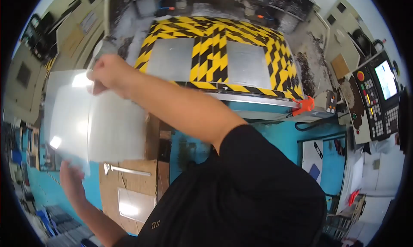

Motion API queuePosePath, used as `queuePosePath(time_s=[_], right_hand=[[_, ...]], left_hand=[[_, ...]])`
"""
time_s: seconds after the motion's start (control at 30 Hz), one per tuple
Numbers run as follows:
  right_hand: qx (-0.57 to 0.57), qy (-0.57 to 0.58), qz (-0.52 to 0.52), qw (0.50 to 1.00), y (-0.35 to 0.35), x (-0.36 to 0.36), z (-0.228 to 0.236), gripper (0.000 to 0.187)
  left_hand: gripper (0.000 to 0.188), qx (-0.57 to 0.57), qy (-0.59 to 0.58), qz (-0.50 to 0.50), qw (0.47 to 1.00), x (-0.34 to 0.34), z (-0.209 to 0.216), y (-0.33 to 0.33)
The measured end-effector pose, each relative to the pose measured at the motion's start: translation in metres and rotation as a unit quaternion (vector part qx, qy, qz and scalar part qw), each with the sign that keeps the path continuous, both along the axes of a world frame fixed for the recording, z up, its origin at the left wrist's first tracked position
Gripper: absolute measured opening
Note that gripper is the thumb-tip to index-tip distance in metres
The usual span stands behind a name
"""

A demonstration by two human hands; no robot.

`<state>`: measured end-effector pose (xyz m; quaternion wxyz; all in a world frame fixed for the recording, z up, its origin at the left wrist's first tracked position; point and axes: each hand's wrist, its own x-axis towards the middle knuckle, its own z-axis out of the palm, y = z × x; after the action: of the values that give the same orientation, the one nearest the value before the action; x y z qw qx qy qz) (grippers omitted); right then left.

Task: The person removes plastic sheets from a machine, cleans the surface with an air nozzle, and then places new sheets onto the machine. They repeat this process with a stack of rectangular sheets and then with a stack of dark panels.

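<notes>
Pinched between the fingers of my right hand is the upper edge of a clear sheet, which hangs at the left and glares with reflected light. My left hand is at the sheet's lower edge; its fingers are blurred, so I cannot tell if they grip or only touch it. Beside the clear sheet, a whitish translucent sheet lies over a wooden board; whether the two are joined I cannot make out. A caliper-like metal tool and a small clear panel rest on the board.
Ahead is a machine bed with yellow-black striped tape and two grey plates. An orange clamp-like piece sits at its right front corner. A control panel with screen and red button stands right. Cabinets line the left.
</notes>
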<state>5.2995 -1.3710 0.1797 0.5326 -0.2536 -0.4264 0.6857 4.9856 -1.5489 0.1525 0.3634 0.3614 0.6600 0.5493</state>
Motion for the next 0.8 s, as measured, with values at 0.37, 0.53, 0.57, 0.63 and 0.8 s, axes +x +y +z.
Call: queuePosePath(time_s=[0.37, 0.53, 0.57, 0.63, 0.8], right_hand=[[-0.187, -0.121, -0.091, 0.971, -0.141, 0.412, -0.115, 0.025], [-0.297, -0.205, -0.238, 0.902, -0.142, 0.535, -0.181, 0.015], [-0.299, -0.202, -0.237, 0.902, -0.141, 0.556, -0.192, 0.015], [-0.329, -0.178, -0.252, 0.892, -0.135, 0.585, -0.21, 0.023], [-0.362, -0.261, -0.247, 0.861, -0.105, 0.636, -0.246, 0.015]], left_hand=[[0.045, -0.01, -0.088, -0.417, 0.904, 0.365, -0.067, 0.088], [0.041, -0.109, -0.052, -0.591, 0.798, 0.504, -0.13, 0.188], [0.042, -0.129, -0.045, -0.614, 0.778, 0.532, -0.14, 0.206], [0.042, -0.177, -0.041, -0.619, 0.764, 0.569, -0.182, 0.241], [0.041, -0.238, 0.061, -0.593, 0.767, 0.628, -0.221, 0.273]])
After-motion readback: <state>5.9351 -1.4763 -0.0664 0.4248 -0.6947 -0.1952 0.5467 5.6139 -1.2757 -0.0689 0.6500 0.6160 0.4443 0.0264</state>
